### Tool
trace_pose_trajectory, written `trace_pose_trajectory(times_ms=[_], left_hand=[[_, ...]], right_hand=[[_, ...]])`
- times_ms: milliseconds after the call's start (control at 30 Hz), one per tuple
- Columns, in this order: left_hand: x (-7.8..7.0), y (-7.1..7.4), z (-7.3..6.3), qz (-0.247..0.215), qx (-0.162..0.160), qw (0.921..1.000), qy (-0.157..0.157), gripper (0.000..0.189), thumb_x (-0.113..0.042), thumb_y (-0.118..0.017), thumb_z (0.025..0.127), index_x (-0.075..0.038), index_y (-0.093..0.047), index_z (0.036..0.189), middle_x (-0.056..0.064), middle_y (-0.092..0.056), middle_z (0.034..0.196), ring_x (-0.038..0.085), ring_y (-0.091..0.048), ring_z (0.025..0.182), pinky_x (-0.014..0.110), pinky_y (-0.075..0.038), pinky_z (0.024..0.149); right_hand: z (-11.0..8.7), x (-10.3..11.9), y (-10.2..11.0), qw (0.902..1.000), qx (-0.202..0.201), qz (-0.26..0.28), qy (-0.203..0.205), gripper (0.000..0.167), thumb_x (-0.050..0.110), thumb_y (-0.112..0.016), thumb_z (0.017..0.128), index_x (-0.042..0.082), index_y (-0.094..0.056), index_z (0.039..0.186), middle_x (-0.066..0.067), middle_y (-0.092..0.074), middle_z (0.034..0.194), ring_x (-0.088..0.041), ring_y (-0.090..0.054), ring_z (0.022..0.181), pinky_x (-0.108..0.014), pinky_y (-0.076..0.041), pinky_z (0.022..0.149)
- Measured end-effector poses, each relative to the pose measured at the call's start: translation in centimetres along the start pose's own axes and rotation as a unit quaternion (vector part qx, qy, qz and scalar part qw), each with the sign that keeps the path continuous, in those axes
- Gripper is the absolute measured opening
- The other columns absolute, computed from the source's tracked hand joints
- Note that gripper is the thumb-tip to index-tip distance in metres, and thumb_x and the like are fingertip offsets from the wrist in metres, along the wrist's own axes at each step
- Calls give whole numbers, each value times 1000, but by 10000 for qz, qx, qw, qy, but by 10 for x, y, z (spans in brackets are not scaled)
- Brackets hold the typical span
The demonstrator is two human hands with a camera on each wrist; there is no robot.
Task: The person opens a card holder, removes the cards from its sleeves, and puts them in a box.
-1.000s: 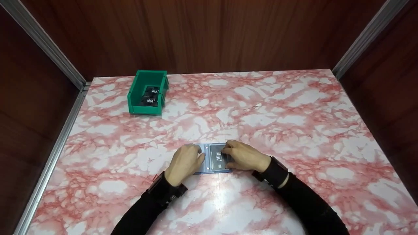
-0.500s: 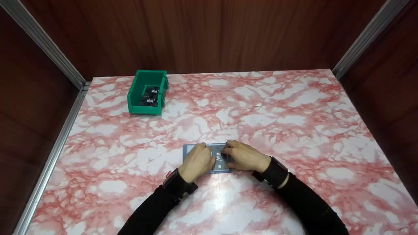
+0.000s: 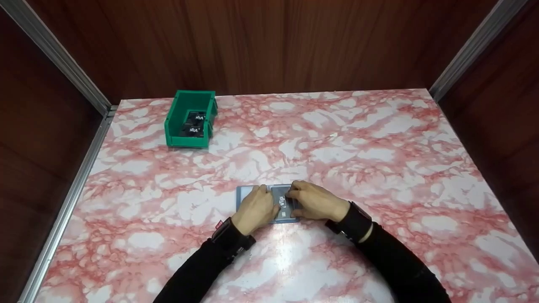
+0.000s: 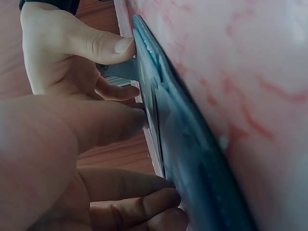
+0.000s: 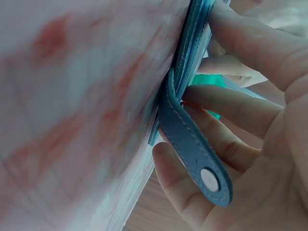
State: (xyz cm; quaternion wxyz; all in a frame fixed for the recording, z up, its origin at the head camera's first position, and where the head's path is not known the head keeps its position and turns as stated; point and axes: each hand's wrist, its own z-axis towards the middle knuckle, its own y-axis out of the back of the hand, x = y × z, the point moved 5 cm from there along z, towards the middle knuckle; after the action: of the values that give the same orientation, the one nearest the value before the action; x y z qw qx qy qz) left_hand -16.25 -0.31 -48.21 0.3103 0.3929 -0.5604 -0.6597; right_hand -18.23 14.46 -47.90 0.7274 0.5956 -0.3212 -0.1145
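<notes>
A blue stitched card holder [image 3: 238, 192] lies unfolded on the table. Its right half carries a dark card marked "Vip" [image 3: 281, 201]; whether the card is fully inside the pocket is unclear. My left hand [image 3: 256, 209] covers much of the left half, thumb and fingertips touching the holder by the card's left edge. At the right side, my right hand [image 3: 316, 202] holds the holder's edge with bent fingers. From that edge a blue strap with a metal snap [image 5: 209, 180] sticks up in front of the right fingers. The holder's underside is hidden.
A green bin [image 3: 188, 142] stands at the back left with several dark "Vip" cards [image 3: 194, 118] inside. The pink-and-white marbled table [image 3: 358, 168] is bounded by dark wood panels [image 3: 278, 46] with metal corner strips.
My left hand has shifted right from the holder's left half to the card's left edge, then stayed nearly still. My right hand has kept its place. The bin has not moved.
</notes>
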Motion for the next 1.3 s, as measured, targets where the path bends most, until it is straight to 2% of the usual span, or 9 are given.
trace_pose_trajectory(times_ms=[200, 367, 500, 600, 767, 933, 1033, 1200, 1300], left_hand=[[-2, -3, 1, 146, 114, 9998, -92, 36, -26, -68, 102, 10, -74, 103, 17, -67, 100, 32, -64, 97, 39, -53, 89], [-2, -2, -1, -62, 156, 9999, 17, 38, -24, -67, 102, 12, -71, 114, 19, -67, 104, 34, -63, 98, 40, -57, 87], [-2, 0, -3, -177, 15, 9998, -65, 35, -23, -68, 101, 12, -71, 106, 19, -66, 100, 34, -64, 95, 40, -55, 86], [-1, 0, -4, -269, -212, 9991, -232, 33, -21, -70, 100, 11, -72, 97, 18, -66, 95, 33, -64, 91, 41, -54, 84], [1, -1, -4, -624, -466, 9962, -397, 31, -21, -71, 100, 11, -70, 96, 19, -66, 90, 35, -65, 87, 43, -55, 81], [6, -2, -3, -1486, -342, 9883, -88, 28, -18, -69, 100, 10, -69, 98, 18, -64, 89, 36, -64, 88, 46, -55, 80], [9, -3, -3, -1857, -278, 9822, 106, 26, -17, -69, 100, 9, -69, 97, 15, -61, 88, 32, -61, 86, 50, -53, 78], [13, -4, -3, -2163, -174, 9757, 299, 26, -17, -69, 98, 8, -69, 99, 12, -58, 86, 30, -58, 83, 51, -51, 78], [15, -5, -3, -2323, -94, 9716, 441, 25, -17, -69, 98, 8, -69, 101, 10, -56, 84, 30, -56, 82, 48, -50, 77]], right_hand=[[-1, 0, 1, 10000, 2, -28, -51, 39, 15, -91, 82, -2, -74, 113, -9, -60, 100, -22, -59, 84, -38, -55, 77], [-1, 1, 1, 10000, -16, -27, -45, 39, 15, -91, 82, -2, -73, 112, -8, -60, 99, -21, -59, 83, -37, -55, 76], [-1, 1, 2, 9999, -92, -99, 88, 38, 14, -91, 81, -2, -73, 111, -9, -60, 99, -22, -59, 83, -38, -55, 76], [0, 2, 3, 9997, -136, -130, 158, 38, 13, -91, 81, -3, -73, 111, -10, -60, 99, -23, -60, 83, -39, -55, 76], [-1, 2, 4, 9997, -154, -81, 149, 39, 13, -91, 80, -2, -73, 111, -9, -60, 99, -23, -60, 83, -39, -55, 76], [-1, 2, 4, 9998, -123, -86, 120, 39, 14, -91, 81, -2, -73, 111, -9, -60, 99, -23, -60, 83, -39, -55, 77], [-1, 2, 3, 9998, -103, -111, 114, 38, 15, -91, 82, -2, -73, 111, -9, -61, 100, -23, -60, 84, -38, -55, 77], [0, 2, 3, 9999, -85, -119, 93, 39, 15, -91, 82, -2, -73, 113, -9, -61, 100, -22, -60, 84, -38, -55, 76], [0, 2, 2, 9999, -67, -125, 62, 40, 15, -90, 82, -2, -73, 113, -10, -61, 101, -23, -60, 84, -39, -56, 77]])
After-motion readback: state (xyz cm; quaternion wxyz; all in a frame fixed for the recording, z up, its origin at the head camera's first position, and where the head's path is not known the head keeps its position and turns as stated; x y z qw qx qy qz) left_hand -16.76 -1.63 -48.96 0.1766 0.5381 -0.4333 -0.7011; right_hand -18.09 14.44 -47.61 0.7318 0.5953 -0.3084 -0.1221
